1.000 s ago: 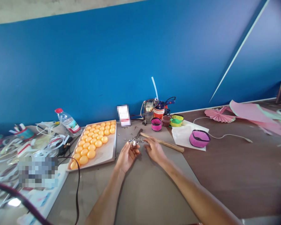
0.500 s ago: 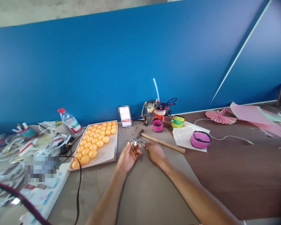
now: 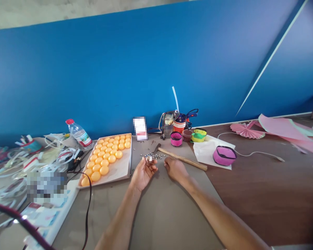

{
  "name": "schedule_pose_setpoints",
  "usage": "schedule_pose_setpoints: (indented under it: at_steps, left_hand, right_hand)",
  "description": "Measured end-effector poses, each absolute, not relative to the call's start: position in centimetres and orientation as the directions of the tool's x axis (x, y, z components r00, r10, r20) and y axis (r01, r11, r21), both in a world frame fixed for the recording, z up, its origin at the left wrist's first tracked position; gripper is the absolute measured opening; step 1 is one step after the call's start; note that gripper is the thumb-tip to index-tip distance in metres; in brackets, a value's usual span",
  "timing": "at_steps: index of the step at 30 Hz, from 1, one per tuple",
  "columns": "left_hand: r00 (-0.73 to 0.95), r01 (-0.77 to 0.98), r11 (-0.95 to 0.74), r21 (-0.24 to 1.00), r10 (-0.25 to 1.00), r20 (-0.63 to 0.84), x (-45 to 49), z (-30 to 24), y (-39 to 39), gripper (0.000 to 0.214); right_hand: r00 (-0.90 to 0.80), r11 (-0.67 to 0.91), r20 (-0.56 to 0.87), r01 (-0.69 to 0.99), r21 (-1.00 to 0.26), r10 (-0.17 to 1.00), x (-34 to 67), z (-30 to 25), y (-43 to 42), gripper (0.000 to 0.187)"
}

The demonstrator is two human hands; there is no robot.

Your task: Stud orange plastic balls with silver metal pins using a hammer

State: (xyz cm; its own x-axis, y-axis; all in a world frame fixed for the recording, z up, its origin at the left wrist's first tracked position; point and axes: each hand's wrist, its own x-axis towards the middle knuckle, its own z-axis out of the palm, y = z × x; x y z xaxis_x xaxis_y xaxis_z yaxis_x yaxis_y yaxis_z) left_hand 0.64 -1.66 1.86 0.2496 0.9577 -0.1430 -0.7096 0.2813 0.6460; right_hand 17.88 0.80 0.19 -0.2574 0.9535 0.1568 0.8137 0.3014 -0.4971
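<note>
My left hand (image 3: 143,176), palm up with curled fingers, holds a shiny silver, rounded piece (image 3: 149,158) with a bumpy surface; its exact kind is too small to tell. Just behind it, small metallic bits (image 3: 159,156) lie scattered on the grey mat (image 3: 167,215). To the right, my right hand (image 3: 176,169) rests low over the mat, fingers bent together beside these bits. Whatever its fingertips pinch, if anything, cannot be made out. A hammer (image 3: 184,159) with a wooden handle lies behind my right hand, its dark head toward the bits.
On the left stands a tray (image 3: 120,170) of orange balls, with a tilted bottle (image 3: 80,135), tangled cables (image 3: 65,154) and a black cord (image 3: 88,208) nearby. Magenta rings (image 3: 224,156), a cup (image 3: 179,125) and pink paper (image 3: 276,130) sit behind and right. A blue partition (image 3: 120,76) rises behind.
My right hand has drawn slightly right, away from the silver piece and the bits. My left hand stays in place, still holding the silver piece. The view has shifted slightly.
</note>
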Motion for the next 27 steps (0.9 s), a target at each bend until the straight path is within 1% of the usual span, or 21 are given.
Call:
schedule_pose_setpoints:
  at_steps: [2, 5, 6, 8, 11, 14, 18, 27]
  left_hand:
    - [0.246, -0.711, 0.28, 0.645, 0.958, -0.145, 0.6, 1.8, -1.6, 0.026]
    - [0.218, -0.722, 0.269, 0.637, 0.963, -0.16, 0.6, 1.7, -1.5, 0.024]
    - [0.211, -0.729, 0.266, 0.63, 0.964, -0.163, 0.6, 1.6, -1.5, 0.023]
    - [0.218, -0.741, 0.27, 0.615, 0.963, -0.16, 0.6, 1.5, -1.5, 0.022]
    - [0.259, -0.744, 0.291, 0.602, 0.955, -0.142, 0.8, 1.4, -1.5, 0.024]
    - [0.287, -0.74, 0.307, 0.598, 0.949, -0.131, 1.2, 1.3, -1.6, 0.027]
    - [0.296, -0.735, 0.309, 0.603, 0.947, -0.125, 1.4, 1.1, -1.6, 0.027]
    - [0.291, -0.728, 0.307, 0.614, 0.948, -0.13, 1.4, 0.9, -1.6, 0.026]
  right_hand:
    - [-0.219, 0.296, 0.199, 0.702, -0.647, 0.955, 17.8, 0.3, 0.8, 0.012]
    - [-0.209, 0.262, 0.19, 0.403, -0.877, 0.959, 17.6, 0.5, 0.7, 0.011]
    - [-0.219, 0.24, 0.18, 0.293, -0.925, 0.959, 17.4, 0.6, 0.6, 0.011]
    - [-0.234, 0.199, 0.168, 0.115, -0.973, 0.958, 16.9, 0.8, 0.4, 0.012]
    - [-0.25, 0.164, 0.166, -0.031, -0.986, 0.954, 16.0, 0.9, 0.0, 0.01]
    - [-0.27, 0.143, 0.169, -0.112, -0.983, 0.948, 15.2, 0.9, -0.3, 0.009]
    - [-0.266, 0.074, 0.132, -0.218, -0.973, 0.955, 14.8, 0.7, -0.4, 0.009]
    - [-0.272, 0.017, 0.104, -0.304, -0.953, 0.957, 14.8, 0.6, -0.6, 0.01]
